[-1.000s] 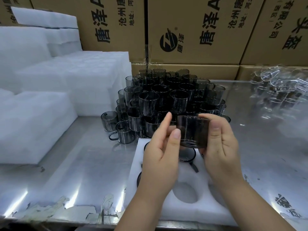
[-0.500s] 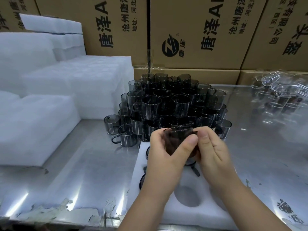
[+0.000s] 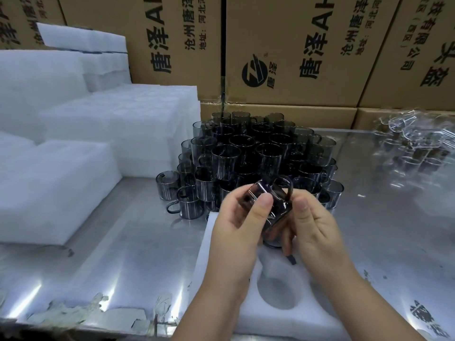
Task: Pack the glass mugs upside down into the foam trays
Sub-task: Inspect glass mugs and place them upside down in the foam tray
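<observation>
One wide-angle camera on the person's head looks forward and down over the metal table [image 3: 110, 267], so near that the left hand [image 3: 236, 232] and right hand [image 3: 317, 227] loom large below centre. Cardboard boxes [image 3: 295, 57] close the view at 12 o'clock, foam stacks [image 3: 61, 180] at 9 o'clock.

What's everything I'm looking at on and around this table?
Table: one, shiny metal, under everything.
Cardboard boxes: several, brown with black print, along the back.
Foam blocks: several, white, stacked at left.
Mug pile: many, smoky grey glass, middle of the table.
Clear glassware: several, colourless, far right.
Foam tray: one, white, near edge, one round hole empty.
Held mug: one, smoky glass, above the tray.
Left hand: one, grips the held mug's side.
Right hand: one, grips it near the handle.
</observation>
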